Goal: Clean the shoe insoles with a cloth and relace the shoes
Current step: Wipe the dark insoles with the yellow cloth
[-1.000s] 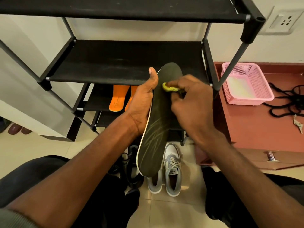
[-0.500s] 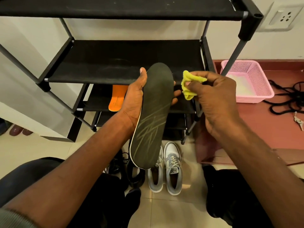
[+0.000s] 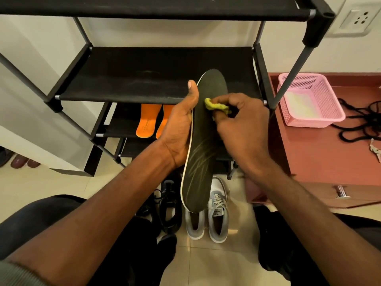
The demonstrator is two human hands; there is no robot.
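Note:
A long dark green insole [image 3: 203, 162] with pale streaks and a white edge stands upright in front of me. My left hand [image 3: 181, 129] grips its left side, thumb up along the rim. My right hand [image 3: 239, 129] pinches a small crumpled yellow cloth [image 3: 216, 106] and presses it against the insole's upper part. Below on the floor stand a pair of grey-and-white sneakers [image 3: 216, 215] and a pair of black shoes [image 3: 169, 207]. Two orange insoles [image 3: 150, 120] lie on a lower shelf. Black laces [image 3: 358, 120] lie tangled on the red-brown cabinet top.
A black shoe rack [image 3: 144, 79] with metal poles stands straight ahead. To the right is a red-brown cabinet [image 3: 321, 162] carrying a pink plastic basket [image 3: 327, 104] and a key [image 3: 375, 149]. My knees frame the tiled floor [image 3: 216, 263].
My right hand, which had lifted the yellow cloth off to the right, has come back and presses it on the insole's upper part. The insole has tilted slightly more upright.

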